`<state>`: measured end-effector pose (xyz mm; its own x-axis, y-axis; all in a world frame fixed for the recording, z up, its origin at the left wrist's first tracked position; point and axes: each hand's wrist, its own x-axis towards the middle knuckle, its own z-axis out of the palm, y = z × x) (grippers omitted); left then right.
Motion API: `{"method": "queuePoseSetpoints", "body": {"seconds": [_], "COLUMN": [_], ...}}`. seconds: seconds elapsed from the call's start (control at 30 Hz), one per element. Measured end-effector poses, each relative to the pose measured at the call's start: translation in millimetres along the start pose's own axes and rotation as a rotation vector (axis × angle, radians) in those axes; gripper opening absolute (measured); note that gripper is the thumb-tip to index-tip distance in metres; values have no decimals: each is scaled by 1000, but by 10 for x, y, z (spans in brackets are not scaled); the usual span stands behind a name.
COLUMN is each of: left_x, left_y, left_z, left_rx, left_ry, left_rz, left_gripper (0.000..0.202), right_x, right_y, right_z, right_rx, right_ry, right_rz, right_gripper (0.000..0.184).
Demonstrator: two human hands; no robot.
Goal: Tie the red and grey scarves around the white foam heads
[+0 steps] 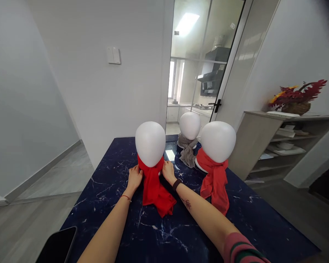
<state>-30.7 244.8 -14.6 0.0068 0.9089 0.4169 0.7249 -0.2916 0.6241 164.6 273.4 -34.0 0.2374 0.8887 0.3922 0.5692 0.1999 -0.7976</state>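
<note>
A white faceless mannequin head (150, 143) stands upright on the table in front of me. Around its neck is a bright red scarf (153, 186), with its loose ends hanging down the front onto the tabletop. My left hand (135, 177) is closed against the left side of the head's base, fingers curled and partly hidden. On the opposite side, my right hand (168, 171) grips the base too, its fingertips at the scarf's edge. Some of the contact lies behind the scarf.
A second mannequin head (218, 141) wears a coral-red scarf (215, 182) to the right. Behind stands another head (190, 125) with a grey scarf (188, 153). A phone (57, 245) lies at the left front edge of the dark marbled table (164, 233). Shelves (285, 142) stand at right.
</note>
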Motion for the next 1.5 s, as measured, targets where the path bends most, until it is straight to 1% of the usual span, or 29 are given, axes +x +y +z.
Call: {"method": "queuePoseSetpoints", "body": {"seconds": [0.1, 0.17, 0.27, 0.33, 0.4, 0.5, 0.57, 0.6, 0.67, 0.77, 0.87, 0.97, 1.07, 1.2, 1.27, 1.33, 1.4, 1.5], "left_x": [-2, -44, -189, -307, -404, -466, -465, -460, -453, -456, -455, -430, -401, -387, -384, -379, -371, -360], "left_y": [20, 55, 147, 226, 302, 368, 376, 374, 370, 377, 369, 319, 259, 222, 216, 206, 189, 155], "left_z": [-12, -59, -172, -239, -275, -271, -256, -252, -254, -270, -278, -272, -268, -275, -282, -287, -291, -288], "left_rx": [31, 46, 68, 87, 111, 127, 136, 151, 196, 267, 281, 191, 92, 58, 46, 34, 20, 3], "left_ry": [29, 73, 154, 165, 142, 101, 83, 75, 65, 55, 55, 80, 108, 139, 165, 196, 224, 260], "left_rz": [32, 36, 15, 51, 158, 331, 378, 386, 381, 340, 268, 154, 50, -11, -42, -79, -118, -170], "left_gripper": [28, 31, 27, 20, 16, 22, 28, 29, 27, 19, 13, 9, 6, 9, 11, 14, 16, 16], "right_x": [18, 18, -50, -149, -275, -451, -524, -544, -554, -533, -509, -491, -466, -425, -400, -367, -325, -244], "right_y": [-3, -14, -44, -87, -158, -290, -357, -376, -388, -364, -334, -313, -297, -271, -246, -206, -153, -63], "right_z": [7, -31, -151, -252, -350, -462, -504, -515, -523, -518, -511, -505, -502, -506, -505, -496, -480, -456], "right_rx": [-12, -5, 14, 27, 39, 40, 5, -26, -88, -125, -91, -14, 66, 148, 218, 335, 438, 499], "right_ry": [31, 81, 180, 208, 179, 44, -47, -80, -124, -164, -169, -129, -76, -6, 34, 61, 74, 95], "right_rz": [-14, -11, 4, -17, -85, -327, -482, -526, -545, -519, -444, -360, -309, -240, -182, -100, -29, 41], "right_gripper": [18, 18, 26, 27, 23, 23, 30, 32, 35, 33, 25, 19, 15, 9, 7, 8, 13, 19]}}
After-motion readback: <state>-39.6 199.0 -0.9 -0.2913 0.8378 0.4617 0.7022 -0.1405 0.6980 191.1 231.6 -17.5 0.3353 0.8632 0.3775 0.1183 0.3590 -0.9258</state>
